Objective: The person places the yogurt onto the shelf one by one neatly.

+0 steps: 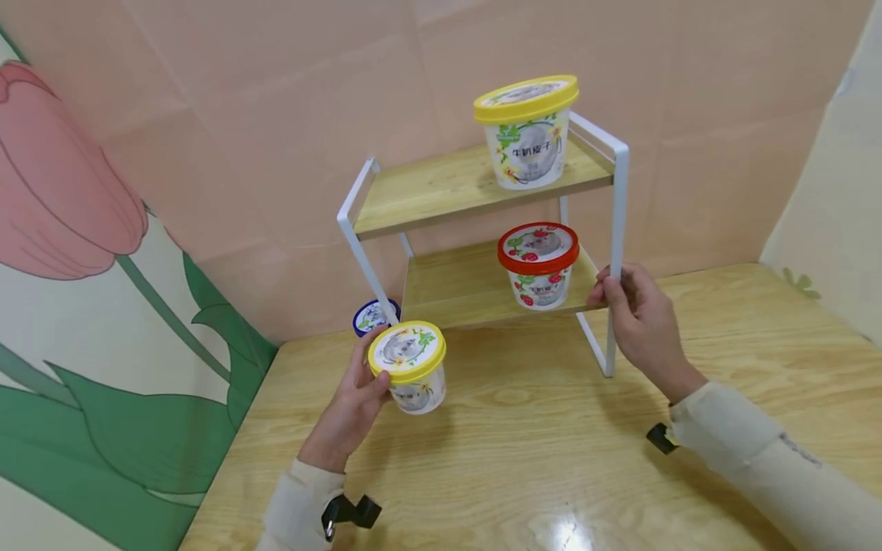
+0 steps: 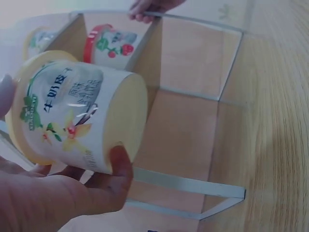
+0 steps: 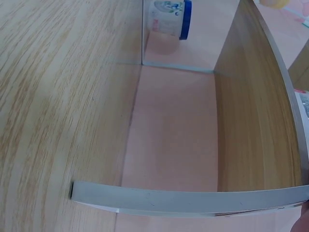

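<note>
My left hand [image 1: 351, 413] grips a yellow-lidded ice cream tub [image 1: 416, 390], held above the table in front of the rack's left side. In the left wrist view, the fingers wrap this tub [image 2: 72, 111] and one fingertip lies at its base. My right hand [image 1: 644, 325] pinches the white right front post of a two-tier rack [image 1: 618, 222], near its lower shelf. A red-lidded tub [image 1: 540, 279] stands on the lower shelf, towards the right. Another yellow-lidded tub [image 1: 529, 145] stands on the upper shelf, at the right. Only part of the right hand shows in the right wrist view.
A blue-lidded tub [image 1: 372, 315] is partly hidden behind the rack's left post. The rack stands on a wooden table [image 1: 510, 459], before a pink backdrop [image 1: 276, 153]. A wall with a painted tulip [image 1: 62, 176] borders the left.
</note>
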The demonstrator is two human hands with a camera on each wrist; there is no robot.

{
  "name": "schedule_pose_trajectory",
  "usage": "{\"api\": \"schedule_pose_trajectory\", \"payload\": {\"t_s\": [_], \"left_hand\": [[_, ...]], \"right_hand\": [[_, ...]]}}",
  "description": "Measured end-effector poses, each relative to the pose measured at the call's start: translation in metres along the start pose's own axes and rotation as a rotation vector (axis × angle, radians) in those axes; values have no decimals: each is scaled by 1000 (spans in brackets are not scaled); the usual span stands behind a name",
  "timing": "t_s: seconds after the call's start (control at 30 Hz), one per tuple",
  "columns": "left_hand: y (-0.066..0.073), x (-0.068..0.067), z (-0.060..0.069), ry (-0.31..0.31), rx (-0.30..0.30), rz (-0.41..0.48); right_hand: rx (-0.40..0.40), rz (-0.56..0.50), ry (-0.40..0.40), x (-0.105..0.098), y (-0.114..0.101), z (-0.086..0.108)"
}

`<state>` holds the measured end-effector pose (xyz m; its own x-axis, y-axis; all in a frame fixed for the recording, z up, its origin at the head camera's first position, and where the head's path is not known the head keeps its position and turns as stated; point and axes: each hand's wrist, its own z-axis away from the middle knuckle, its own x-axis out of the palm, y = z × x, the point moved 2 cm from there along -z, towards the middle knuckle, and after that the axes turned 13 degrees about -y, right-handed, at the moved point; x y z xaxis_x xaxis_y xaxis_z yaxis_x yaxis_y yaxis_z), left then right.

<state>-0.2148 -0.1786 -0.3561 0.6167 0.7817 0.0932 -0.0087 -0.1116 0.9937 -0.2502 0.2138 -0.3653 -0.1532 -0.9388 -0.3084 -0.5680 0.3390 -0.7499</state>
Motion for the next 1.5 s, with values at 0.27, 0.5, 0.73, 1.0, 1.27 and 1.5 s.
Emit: {"api": "schedule_pose_trajectory", "payload": {"t_s": [0.27, 0.5, 0.73, 1.0, 1.27, 1.5], "left_hand": [[1, 2, -1, 21, 95, -28], [6, 4, 1, 63, 155, -51], [11, 3, 1, 64, 211, -92], [16, 4, 1, 74, 220, -97], [29, 2, -3, 40, 323, -102], [43, 2, -9, 59, 337, -120]], "right_hand": [[-10, -15, -5, 0, -1, -1], [-15, -42, -8, 2, -2, -2], [-8, -35, -9, 2, -2, -2], [1, -23, -11, 1, -1, -1], [5, -18, -4, 0, -1, 0], [5, -31, -2, 0, 1, 1]]}}
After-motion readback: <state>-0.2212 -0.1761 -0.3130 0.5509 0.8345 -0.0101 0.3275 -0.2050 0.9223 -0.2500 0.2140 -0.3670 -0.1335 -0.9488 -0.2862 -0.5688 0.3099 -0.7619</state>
